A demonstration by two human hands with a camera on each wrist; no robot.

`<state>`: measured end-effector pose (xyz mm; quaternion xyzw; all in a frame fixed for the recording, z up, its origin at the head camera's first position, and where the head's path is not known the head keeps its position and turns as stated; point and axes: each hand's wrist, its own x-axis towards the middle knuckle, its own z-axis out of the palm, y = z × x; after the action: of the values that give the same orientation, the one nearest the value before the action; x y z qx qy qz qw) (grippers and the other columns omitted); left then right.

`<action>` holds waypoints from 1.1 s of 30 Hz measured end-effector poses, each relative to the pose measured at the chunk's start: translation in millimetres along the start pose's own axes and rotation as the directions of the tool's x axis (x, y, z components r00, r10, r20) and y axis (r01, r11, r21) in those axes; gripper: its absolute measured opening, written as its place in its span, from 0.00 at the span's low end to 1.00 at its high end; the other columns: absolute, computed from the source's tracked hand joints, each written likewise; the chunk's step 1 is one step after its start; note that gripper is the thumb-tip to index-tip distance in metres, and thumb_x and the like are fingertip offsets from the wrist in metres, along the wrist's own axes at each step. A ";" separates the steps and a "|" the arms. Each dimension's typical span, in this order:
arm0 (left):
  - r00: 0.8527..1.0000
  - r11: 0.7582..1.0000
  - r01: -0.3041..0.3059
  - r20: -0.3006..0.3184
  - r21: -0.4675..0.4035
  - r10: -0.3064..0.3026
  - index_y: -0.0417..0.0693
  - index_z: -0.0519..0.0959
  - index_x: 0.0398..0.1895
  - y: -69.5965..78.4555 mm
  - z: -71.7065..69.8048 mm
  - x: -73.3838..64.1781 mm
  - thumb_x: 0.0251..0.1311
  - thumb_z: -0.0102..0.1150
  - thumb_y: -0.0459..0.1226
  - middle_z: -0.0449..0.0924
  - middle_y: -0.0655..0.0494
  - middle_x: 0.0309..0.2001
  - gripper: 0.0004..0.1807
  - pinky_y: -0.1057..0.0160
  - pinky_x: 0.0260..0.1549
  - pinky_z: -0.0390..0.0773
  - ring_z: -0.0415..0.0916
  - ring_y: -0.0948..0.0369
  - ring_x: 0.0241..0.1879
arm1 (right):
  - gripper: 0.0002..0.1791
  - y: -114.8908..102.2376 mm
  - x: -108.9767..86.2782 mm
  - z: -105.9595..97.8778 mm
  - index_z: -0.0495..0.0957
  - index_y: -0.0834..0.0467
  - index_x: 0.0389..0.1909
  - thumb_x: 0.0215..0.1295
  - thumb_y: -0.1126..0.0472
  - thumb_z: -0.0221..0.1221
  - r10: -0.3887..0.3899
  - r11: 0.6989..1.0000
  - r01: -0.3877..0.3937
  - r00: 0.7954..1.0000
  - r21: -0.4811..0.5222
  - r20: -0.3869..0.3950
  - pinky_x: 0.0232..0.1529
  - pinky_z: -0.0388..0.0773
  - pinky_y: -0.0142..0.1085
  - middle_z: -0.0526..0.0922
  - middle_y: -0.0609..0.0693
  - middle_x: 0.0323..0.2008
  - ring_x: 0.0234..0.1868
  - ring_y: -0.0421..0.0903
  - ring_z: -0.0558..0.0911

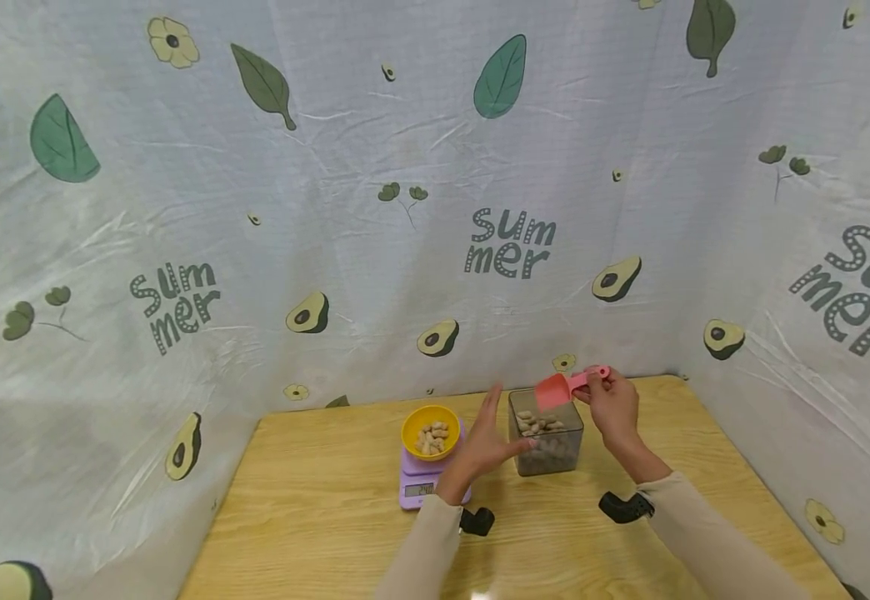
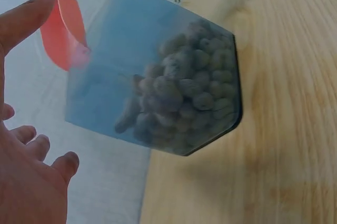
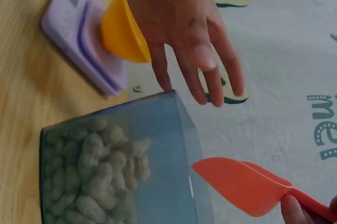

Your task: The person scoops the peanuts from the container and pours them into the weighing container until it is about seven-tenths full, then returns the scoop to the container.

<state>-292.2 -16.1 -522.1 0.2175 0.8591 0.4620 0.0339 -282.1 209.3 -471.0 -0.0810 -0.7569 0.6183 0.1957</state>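
In the head view my right hand [image 1: 612, 410] pinches the handle of a pink scoop [image 1: 553, 392], its blade over the rim of a clear grey bin [image 1: 549, 460]. Unshelled peanuts [image 1: 538, 423] fill the lower part of that bin. No peanuts show in the scoop. My left hand [image 1: 483, 447] is spread at the bin's left side, fingers straight and thumb apart, holding nothing. The right wrist view shows the scoop [image 3: 247, 186] tilted, with its tip near the bin's edge. Beside the left hand, a yellow bowl [image 1: 408, 428] with several peanuts sits on a purple kitchen scale [image 1: 409, 480].
A light wooden table [image 1: 315, 500] carries everything. Behind and beside it hangs a pale printed sheet [image 1: 375, 250] with leaves and avocados. The scale's display [image 1: 419, 490] shows digits. Black wrist cameras [image 1: 626, 507] sit on both sleeves.
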 end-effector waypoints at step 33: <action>0.998 0.986 0.060 -0.020 -0.154 -0.063 0.51 0.43 0.80 -24.6 34.3 20.0 0.50 0.74 0.48 0.52 0.48 0.77 0.61 0.41 0.69 0.64 0.59 0.48 0.72 | 0.17 32.5 7.5 32.4 0.75 0.64 0.27 0.75 0.59 0.50 -0.293 0.787 0.316 0.947 -0.530 0.131 0.17 0.63 0.33 0.78 0.59 0.19 0.16 0.47 0.72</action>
<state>-309.8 7.0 -558.8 0.1818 0.8278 0.5280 0.0539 -305.7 190.0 -506.1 0.0026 -0.9078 0.3397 0.2458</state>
